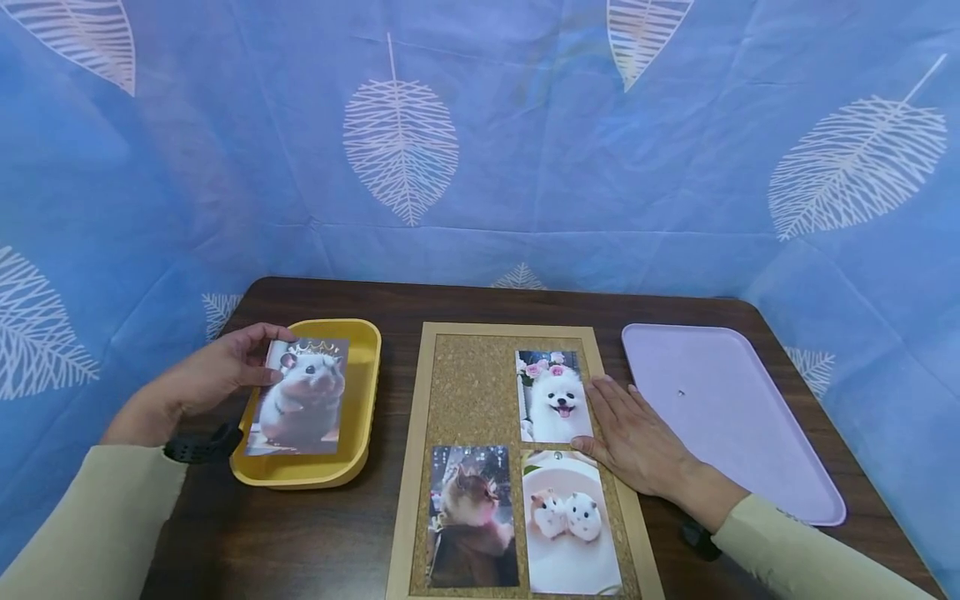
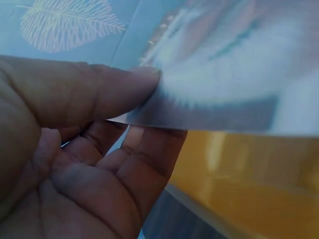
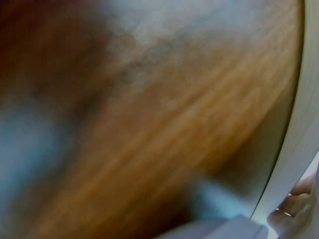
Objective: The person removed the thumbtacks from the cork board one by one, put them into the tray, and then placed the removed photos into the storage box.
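Observation:
My left hand (image 1: 225,371) pinches the upper left edge of a photo card (image 1: 307,404) showing a white hamster with a crown, held over the yellow tray (image 1: 363,400). In the left wrist view the thumb lies on top of the card and the fingers are beneath it. With fingers extended, my right hand (image 1: 637,437) rests on the right side of the cork board (image 1: 468,392), beside a white dog photo (image 1: 558,400). A photo of two hamsters (image 1: 570,533) and a dark photo of a brown animal (image 1: 472,517) lie below on the board. The right wrist view is mostly blurred.
A lilac tray (image 1: 735,400) stands to the right of the board, with a small shiny thing on it. The dark wooden table (image 1: 330,542) carries everything. Behind it hangs a blue cloth (image 1: 480,167) with white leaf prints.

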Tool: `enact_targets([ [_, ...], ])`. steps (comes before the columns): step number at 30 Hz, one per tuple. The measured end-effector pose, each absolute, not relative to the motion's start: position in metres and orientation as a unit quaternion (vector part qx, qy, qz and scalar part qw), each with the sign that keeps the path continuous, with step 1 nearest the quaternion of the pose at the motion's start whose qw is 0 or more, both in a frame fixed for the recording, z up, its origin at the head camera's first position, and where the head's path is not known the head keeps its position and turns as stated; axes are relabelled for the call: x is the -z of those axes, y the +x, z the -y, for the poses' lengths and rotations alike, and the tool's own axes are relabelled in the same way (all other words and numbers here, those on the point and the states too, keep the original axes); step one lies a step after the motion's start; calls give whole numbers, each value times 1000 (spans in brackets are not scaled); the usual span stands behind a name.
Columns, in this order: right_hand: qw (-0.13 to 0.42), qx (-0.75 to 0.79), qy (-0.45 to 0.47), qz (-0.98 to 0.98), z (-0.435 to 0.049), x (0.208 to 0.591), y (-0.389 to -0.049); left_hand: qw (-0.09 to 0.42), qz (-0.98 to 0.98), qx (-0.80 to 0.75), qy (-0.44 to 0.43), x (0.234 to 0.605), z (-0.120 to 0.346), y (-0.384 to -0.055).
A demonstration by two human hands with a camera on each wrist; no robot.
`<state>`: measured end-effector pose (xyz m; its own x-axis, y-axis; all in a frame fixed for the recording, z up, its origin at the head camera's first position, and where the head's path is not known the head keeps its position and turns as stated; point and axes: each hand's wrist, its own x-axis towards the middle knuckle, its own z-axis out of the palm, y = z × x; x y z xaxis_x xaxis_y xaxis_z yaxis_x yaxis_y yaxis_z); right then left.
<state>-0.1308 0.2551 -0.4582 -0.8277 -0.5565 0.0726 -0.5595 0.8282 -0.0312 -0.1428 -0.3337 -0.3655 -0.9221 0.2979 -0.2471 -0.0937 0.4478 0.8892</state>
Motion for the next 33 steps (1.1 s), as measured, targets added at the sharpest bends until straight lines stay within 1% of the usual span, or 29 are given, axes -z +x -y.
enact_targets([
  [13,24,-29,290,956,-253,455,-130,199,-846,-491,60,372,320,-146],
  [17,23,-29,288,957,-253,455,-129,210,-854,-473,46,375,311,-149],
  [27,26,-25,290,956,-253,454,-129,217,-869,-445,11,388,295,-152],
  [33,20,-26,285,958,-253,455,-130,209,-881,-425,2,390,291,-153],
])
